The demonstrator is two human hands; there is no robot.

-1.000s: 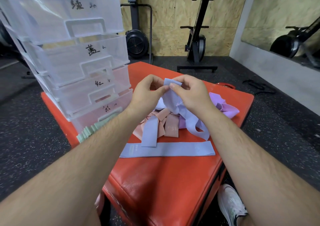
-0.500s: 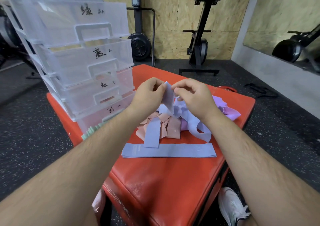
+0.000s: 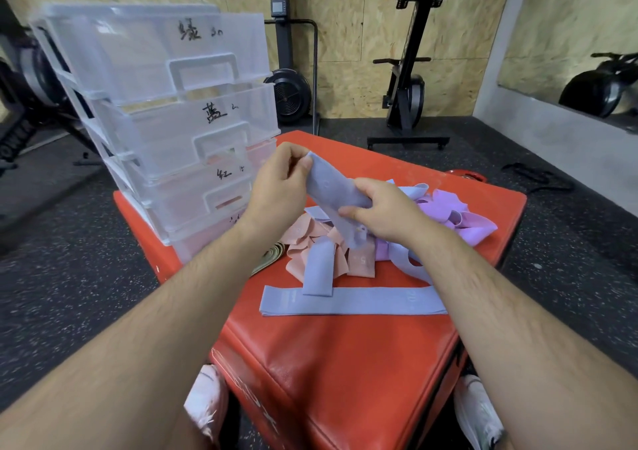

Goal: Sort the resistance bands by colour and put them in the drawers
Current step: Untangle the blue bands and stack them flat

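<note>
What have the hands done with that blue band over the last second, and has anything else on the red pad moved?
Both hands kept hold of the blue band. The left hand stayed high, pinching its top end, while the right hand slid down and outward, pulling the bunched band out straighter. The flat blue band, the pink bands, the purple bands and the drawers lie as before.

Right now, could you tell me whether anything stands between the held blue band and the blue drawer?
Nothing visible lies between the blue band, held by both hands, and the blue drawer; that drawer already stands pulled out.
</note>
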